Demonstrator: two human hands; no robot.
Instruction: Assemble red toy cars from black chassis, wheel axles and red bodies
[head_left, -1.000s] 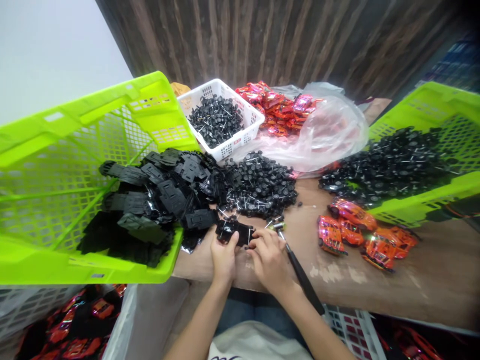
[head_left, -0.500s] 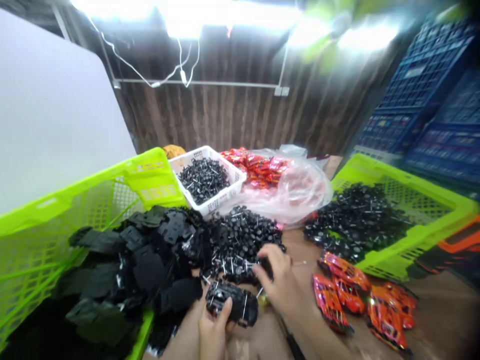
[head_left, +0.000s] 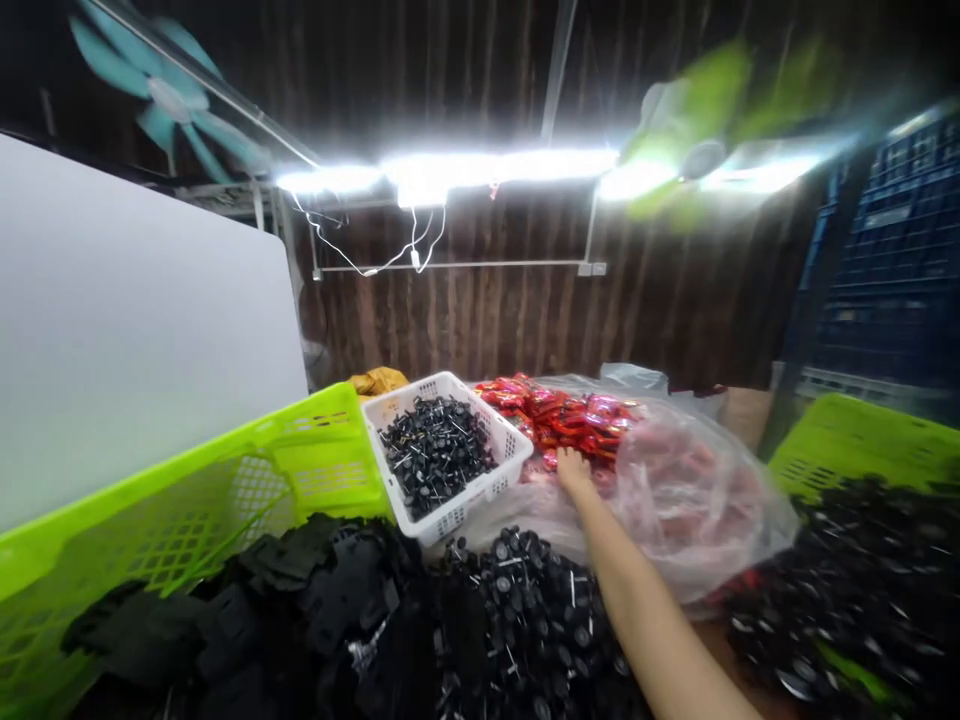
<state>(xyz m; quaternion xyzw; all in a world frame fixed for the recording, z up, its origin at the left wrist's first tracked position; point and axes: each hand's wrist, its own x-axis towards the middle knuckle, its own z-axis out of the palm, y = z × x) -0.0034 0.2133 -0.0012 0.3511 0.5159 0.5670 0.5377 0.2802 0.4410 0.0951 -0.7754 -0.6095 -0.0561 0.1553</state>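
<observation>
My right hand (head_left: 574, 468) reaches far forward to the near edge of a pile of shiny red toy car bodies (head_left: 577, 418). Its fingers look stretched out over the nearest of them, and I make out nothing held. The bodies lie in a clear plastic bag (head_left: 690, 500) whose crumpled side spreads to the right of the hand. Below my outstretched forearm is a heap of black wheels on metal axles (head_left: 517, 610). My left hand is out of view.
A white basket (head_left: 469, 505) of black wheels and axles stands left of the bag. Black plastic car bases (head_left: 262, 600) heap by a green crate (head_left: 322, 430) at left. Another green crate (head_left: 862, 430) stands at right behind dark wheel parts. Fans hang overhead.
The view has tilted up. My right hand has moved from the wheel heap forward to the red car bodies. My left hand, with the black car chassis it held, has dropped out of view.
</observation>
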